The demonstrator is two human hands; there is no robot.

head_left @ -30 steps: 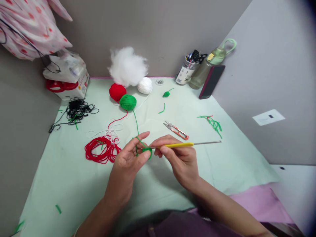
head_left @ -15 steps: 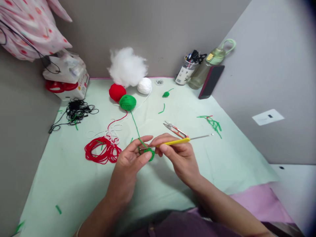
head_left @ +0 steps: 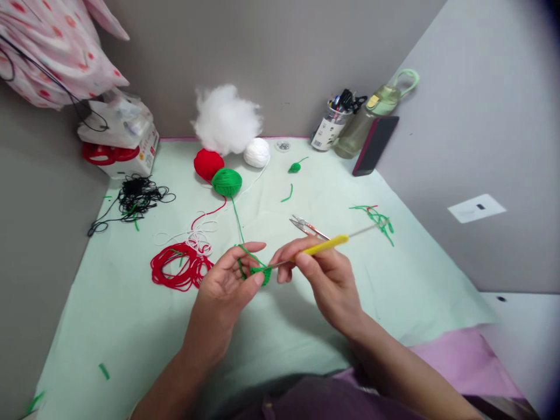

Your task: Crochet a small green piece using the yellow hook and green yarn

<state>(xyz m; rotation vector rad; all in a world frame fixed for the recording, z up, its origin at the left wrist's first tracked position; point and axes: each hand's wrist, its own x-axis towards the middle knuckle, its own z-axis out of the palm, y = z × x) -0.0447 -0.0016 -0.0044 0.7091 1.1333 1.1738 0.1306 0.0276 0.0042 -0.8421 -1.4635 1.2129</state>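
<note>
My left hand [head_left: 227,283] pinches a small green crocheted piece [head_left: 263,274] between thumb and fingers, its index finger stretched out with green yarn running over it. That strand leads back to a green yarn ball [head_left: 226,182]. In my right hand [head_left: 326,280] is a crochet hook with a yellow handle [head_left: 326,245]; its metal tip meets the top edge of the green piece. The hook's other metal end points up to the right. Orange-handled thread snips [head_left: 310,227] lie just behind my right hand, partly covered by it.
Red [head_left: 209,165] and white yarn balls [head_left: 256,153] sit by white stuffing [head_left: 227,119] at the back. Loose red yarn [head_left: 175,266] and black yarn [head_left: 137,195] lie left. A pen cup [head_left: 330,128], bottle [head_left: 356,131] and phone [head_left: 376,146] stand back right.
My right hand and the hook have moved a little to the right, so the tip sits at the green piece's edge instead of over my left fingers. The yarn now slants down toward the tip.
</note>
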